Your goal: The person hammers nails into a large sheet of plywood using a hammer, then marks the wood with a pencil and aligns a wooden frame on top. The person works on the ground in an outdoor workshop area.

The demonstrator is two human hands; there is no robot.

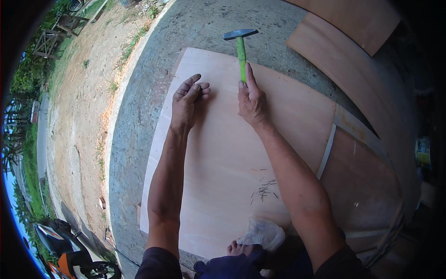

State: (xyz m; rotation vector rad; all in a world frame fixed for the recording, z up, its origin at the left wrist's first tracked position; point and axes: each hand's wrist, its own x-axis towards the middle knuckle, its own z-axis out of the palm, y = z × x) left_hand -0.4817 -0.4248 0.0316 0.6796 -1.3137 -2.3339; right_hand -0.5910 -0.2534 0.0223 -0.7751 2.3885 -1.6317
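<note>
The butt of the green-handled hammer (241, 51) is hidden inside the right hand (253, 103), and anything pinched by the left hand (186, 98) is too small to tell. The heads of the loose nails (263, 190) are too fine to make out. The lower edge cuts off the motorcycle (69, 262), the top edge the uppermost plywood sheet (357, 21).
</note>
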